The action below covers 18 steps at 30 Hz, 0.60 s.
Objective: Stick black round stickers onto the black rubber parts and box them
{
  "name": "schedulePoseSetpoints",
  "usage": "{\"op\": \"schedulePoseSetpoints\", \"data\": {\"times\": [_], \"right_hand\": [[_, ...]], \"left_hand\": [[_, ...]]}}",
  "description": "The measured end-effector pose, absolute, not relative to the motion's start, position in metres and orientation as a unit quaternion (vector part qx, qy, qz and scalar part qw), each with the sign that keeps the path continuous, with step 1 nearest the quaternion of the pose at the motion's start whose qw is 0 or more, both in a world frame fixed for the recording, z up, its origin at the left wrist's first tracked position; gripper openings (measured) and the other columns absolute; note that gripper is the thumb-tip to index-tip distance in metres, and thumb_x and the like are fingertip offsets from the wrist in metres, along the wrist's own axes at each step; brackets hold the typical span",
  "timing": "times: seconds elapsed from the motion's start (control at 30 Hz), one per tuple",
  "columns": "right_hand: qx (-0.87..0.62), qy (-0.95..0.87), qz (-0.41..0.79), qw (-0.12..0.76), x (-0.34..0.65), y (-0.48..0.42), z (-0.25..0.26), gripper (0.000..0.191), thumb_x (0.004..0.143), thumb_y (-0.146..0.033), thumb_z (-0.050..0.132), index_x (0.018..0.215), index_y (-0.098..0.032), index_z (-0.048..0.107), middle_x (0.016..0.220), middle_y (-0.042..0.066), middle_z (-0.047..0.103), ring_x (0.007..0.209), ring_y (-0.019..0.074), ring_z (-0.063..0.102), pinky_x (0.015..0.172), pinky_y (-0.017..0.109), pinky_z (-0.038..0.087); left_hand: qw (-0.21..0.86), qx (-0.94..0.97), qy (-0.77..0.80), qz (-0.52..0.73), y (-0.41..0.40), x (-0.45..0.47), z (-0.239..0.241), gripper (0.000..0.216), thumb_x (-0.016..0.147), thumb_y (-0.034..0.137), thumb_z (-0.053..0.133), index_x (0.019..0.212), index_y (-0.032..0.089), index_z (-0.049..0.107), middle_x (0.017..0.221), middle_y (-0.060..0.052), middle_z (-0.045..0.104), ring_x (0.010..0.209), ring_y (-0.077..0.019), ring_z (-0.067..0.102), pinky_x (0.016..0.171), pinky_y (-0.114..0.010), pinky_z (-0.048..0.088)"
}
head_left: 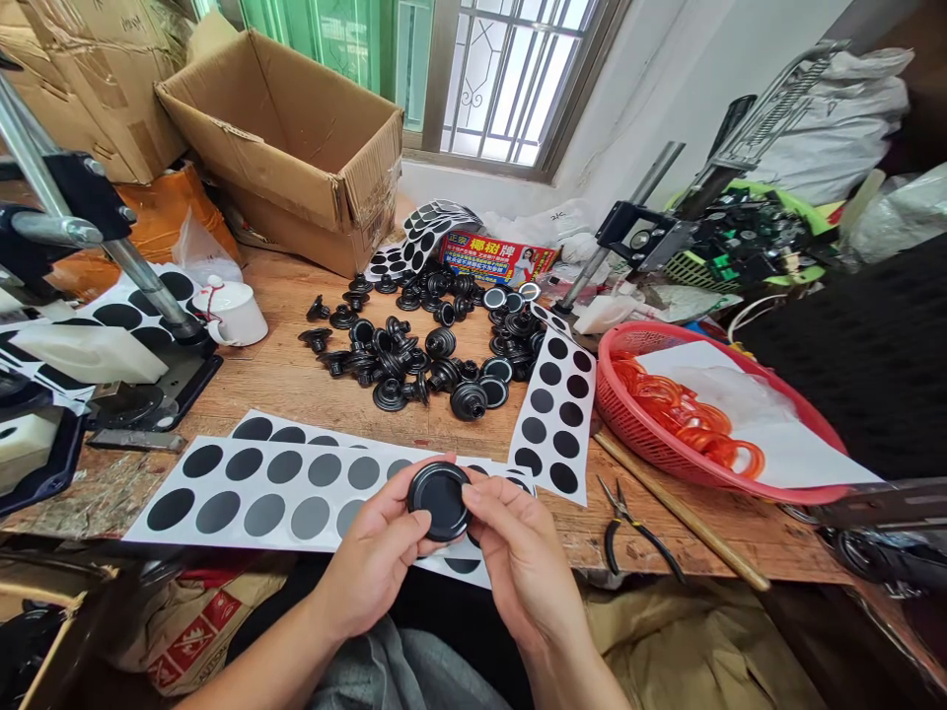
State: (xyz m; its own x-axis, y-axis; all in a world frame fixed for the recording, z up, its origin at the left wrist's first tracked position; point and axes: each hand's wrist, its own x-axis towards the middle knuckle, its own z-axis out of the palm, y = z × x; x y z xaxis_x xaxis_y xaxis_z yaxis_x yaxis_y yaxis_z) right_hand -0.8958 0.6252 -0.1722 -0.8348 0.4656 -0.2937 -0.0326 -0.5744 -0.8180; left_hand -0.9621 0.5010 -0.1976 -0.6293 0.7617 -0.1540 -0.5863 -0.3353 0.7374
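Observation:
Between my two hands is a round black plastic cap (438, 501) with a raised rim, its flat face turned up toward me. My left hand (381, 542) grips its left side, thumb on the lower rim. On the right edge, the fingers and thumb of my right hand (514, 532) pinch the rim. Under and beside the hands lie white sheets of round black stickers (288, 498). Farther back, a heap of similar black caps (392, 360) with stems covers the table middle. Another sticker sheet (554, 404) lies to its right.
At right stand a red basket (611, 394) holding orange rings (688, 414), pliers (628, 532) and a wooden stick (688, 513). A hand press (148, 286) and white mug (235, 314) are at left. Behind sit a cardboard box (281, 168) and another press stand (628, 232).

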Motion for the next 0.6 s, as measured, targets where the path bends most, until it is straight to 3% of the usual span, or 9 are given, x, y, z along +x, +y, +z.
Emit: {"op": "schedulePoseSetpoints", "data": {"times": [0.27, 0.6], "right_hand": [[-0.252, -0.445, 0.847, 0.147, -0.8963, 0.6236, -0.1748, 0.013, 0.07, -0.029, 0.077, 0.066, -0.019, 0.07, 0.098, 0.007, 0.071, 0.093, 0.022, 0.059, 0.08, 0.033, 0.043], [-0.262, -0.48, 0.823, 0.156, -0.8956, 0.6229, -0.1746, 0.016, 0.069, -0.032, 0.078, 0.066, -0.019, 0.07, 0.097, 0.009, 0.072, 0.107, 0.0271, 0.058, 0.088, 0.037, 0.043]], "left_hand": [[0.417, 0.105, 0.397, 0.811, 0.5017, -0.9627, -0.1976, 0.04, 0.086, 0.015, 0.056, 0.124, 0.025, 0.061, 0.128, -0.009, 0.061, 0.111, -0.0256, 0.058, 0.086, -0.033, 0.053], [0.42, 0.087, 0.363, 0.827, 0.5035, -0.9629, -0.1987, 0.036, 0.088, 0.019, 0.054, 0.123, 0.022, 0.063, 0.136, -0.01, 0.056, 0.121, -0.0308, 0.053, 0.095, -0.042, 0.051]]}}
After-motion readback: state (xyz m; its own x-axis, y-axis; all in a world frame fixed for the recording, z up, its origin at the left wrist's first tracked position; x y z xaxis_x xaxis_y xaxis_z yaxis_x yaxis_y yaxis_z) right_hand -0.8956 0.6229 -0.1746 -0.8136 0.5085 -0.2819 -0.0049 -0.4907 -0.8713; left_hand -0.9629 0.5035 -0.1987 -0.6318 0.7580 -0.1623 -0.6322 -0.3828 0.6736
